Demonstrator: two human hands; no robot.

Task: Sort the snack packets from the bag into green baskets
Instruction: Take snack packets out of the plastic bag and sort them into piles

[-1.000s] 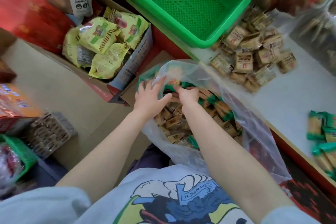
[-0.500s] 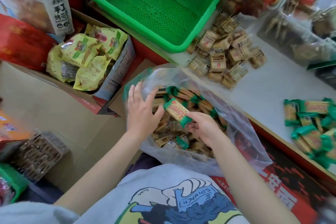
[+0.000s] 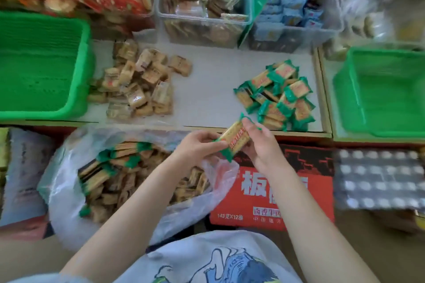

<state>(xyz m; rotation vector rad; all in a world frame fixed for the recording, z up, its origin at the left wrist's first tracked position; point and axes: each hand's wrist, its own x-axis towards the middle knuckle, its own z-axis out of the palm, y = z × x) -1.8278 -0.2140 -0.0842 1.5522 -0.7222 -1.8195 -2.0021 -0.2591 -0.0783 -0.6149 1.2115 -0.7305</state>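
Both hands hold one green-ended packet (image 3: 235, 139) above the shelf edge (image 3: 142, 124).
Left hand (image 3: 199, 145) pinches its lower end, right hand (image 3: 258, 142) grips the upper; clear bag (image 3: 69, 190) just left, green-packet pile (image 3: 279, 96) just beyond.

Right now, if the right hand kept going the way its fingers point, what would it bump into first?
Probably the pile of green-ended packets on the table, just past the right hand; depth is hard to judge.

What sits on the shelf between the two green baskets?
Head view: a brown packet pile nearer the left basket, a green-ended packet pile nearer the right basket.
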